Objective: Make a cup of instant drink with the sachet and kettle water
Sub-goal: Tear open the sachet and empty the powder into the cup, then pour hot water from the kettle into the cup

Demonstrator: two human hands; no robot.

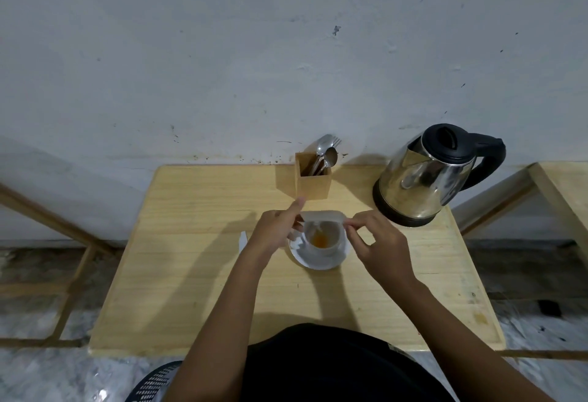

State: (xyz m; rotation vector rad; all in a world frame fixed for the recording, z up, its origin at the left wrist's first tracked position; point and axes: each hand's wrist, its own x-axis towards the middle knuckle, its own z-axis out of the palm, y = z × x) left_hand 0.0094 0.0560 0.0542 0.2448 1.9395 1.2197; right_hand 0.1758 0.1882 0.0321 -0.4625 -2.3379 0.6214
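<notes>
A white cup stands on a white saucer in the middle of the wooden table. Orange powder lies at the cup's bottom. Both my hands hold a white sachet tipped over the cup's far rim: my left hand pinches its left end, my right hand its right end. The steel kettle with a black lid and handle stands at the table's back right.
A wooden holder with spoons and a fork stands at the back of the table against the wall. A small white torn paper strip lies left of my left hand. Another wooden table edge shows at the right.
</notes>
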